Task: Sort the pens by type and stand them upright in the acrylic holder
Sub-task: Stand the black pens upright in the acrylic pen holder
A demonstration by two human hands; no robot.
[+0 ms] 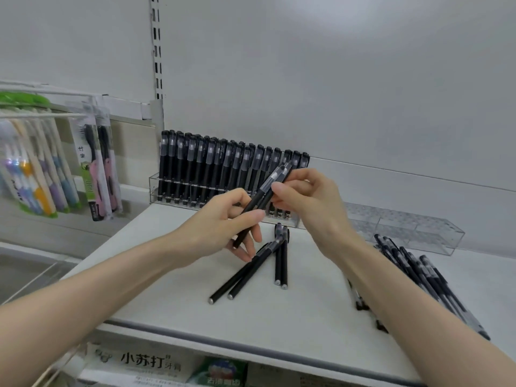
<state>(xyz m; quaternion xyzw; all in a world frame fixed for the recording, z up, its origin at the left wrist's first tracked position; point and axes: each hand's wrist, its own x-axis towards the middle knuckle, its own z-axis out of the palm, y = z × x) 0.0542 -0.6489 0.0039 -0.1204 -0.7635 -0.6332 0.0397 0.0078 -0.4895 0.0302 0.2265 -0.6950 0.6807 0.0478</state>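
Note:
Two black pens [258,201] with clear caps are held together, slanting up to the right, above the white shelf [178,303]. My left hand [223,222] grips their lower barrels and my right hand [310,196] pinches them near the caps. Behind them an acrylic holder [154,188] stands against the back wall, filled with several upright black pens [212,169]. Several more black pens [259,263] lie loose on the shelf below my hands. To the right, a pile of pens with clear grips [418,277] lies partly hidden by my right forearm.
An acrylic holder with nothing in it [413,230] sits at the back right of the shelf. Packaged toothbrushes [42,169] hang on hooks at the left. Boxed goods [156,364] show on the shelf below the front edge.

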